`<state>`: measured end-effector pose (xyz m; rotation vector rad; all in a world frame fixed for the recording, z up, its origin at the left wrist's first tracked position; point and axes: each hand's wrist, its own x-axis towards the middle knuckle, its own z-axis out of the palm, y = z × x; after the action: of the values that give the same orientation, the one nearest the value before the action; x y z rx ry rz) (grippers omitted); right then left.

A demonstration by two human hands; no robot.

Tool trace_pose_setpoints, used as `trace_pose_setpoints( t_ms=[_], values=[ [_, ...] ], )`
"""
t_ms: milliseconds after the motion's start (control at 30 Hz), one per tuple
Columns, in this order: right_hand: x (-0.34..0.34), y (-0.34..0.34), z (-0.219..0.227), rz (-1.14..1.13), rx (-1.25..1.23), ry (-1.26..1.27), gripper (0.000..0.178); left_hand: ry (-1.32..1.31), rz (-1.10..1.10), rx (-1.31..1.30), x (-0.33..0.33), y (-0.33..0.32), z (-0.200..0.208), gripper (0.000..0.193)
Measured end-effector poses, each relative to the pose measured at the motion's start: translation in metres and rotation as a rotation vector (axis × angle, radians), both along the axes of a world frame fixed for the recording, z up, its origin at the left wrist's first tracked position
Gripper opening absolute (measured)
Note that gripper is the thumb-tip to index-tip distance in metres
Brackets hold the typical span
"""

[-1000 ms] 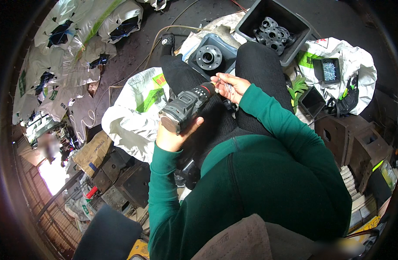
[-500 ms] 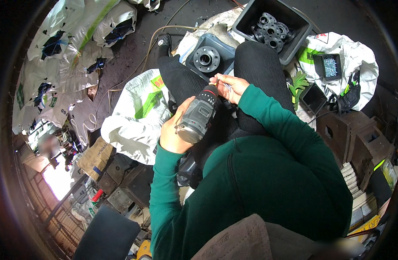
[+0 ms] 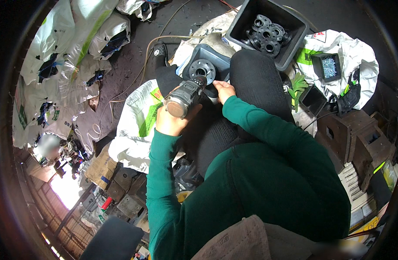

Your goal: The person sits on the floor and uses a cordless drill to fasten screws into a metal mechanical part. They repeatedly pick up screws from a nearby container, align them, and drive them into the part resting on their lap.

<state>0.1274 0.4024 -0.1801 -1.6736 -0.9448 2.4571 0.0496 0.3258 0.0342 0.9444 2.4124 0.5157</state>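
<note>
My left hand (image 3: 170, 122) is wrapped round a grey and black cordless drill (image 3: 186, 96), its chuck pointing away from me. The drill's front end reaches the near edge of a round dark flange (image 3: 203, 68), which has a raised hub and holes round its rim. This flange rests in a grey plastic bin (image 3: 223, 65) between my legs. Close to the chuck's right side is my right hand (image 3: 225, 91), its fingers pinched together beside the flange. Whatever they hold is too small or hidden to make out.
A black crate (image 3: 300, 37) of several similar flanges stands ahead on the right. Beyond my right knee are a small box of screws (image 3: 329, 67), green gloves (image 3: 298, 86) and an open black box (image 3: 313, 99). Dark metal blocks (image 3: 337, 130) sit at right; white sacks (image 3: 84, 47) fill the left.
The drill has moved forward and left, bringing its chuck to the flange. My right hand has also shifted forward and left, from the drill's tip to the flange's near edge.
</note>
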Motion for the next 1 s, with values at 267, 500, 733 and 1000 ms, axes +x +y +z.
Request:
trace_pose_setpoints(
  t_ms=[267,500,733,1000],
  values=[
    [-0.005,-0.007,-0.016,0.007,0.122,0.088,0.026,-0.062,-0.023,-0.168,-0.018,0.021,-0.017,0.042],
    [-0.016,-0.009,-0.029,0.056,-0.004,0.063,0.017,-0.112,-0.124,-0.19,-0.035,0.031,-0.025,0.045],
    [-0.019,-0.013,-0.027,-0.065,0.045,0.126,0.02,-0.058,-0.158,-0.187,-0.041,0.022,-0.042,0.039],
    [-0.011,0.0,-0.019,0.064,0.127,0.175,0.021,0.027,-0.155,-0.088,-0.041,0.015,-0.06,0.037]
  ],
)
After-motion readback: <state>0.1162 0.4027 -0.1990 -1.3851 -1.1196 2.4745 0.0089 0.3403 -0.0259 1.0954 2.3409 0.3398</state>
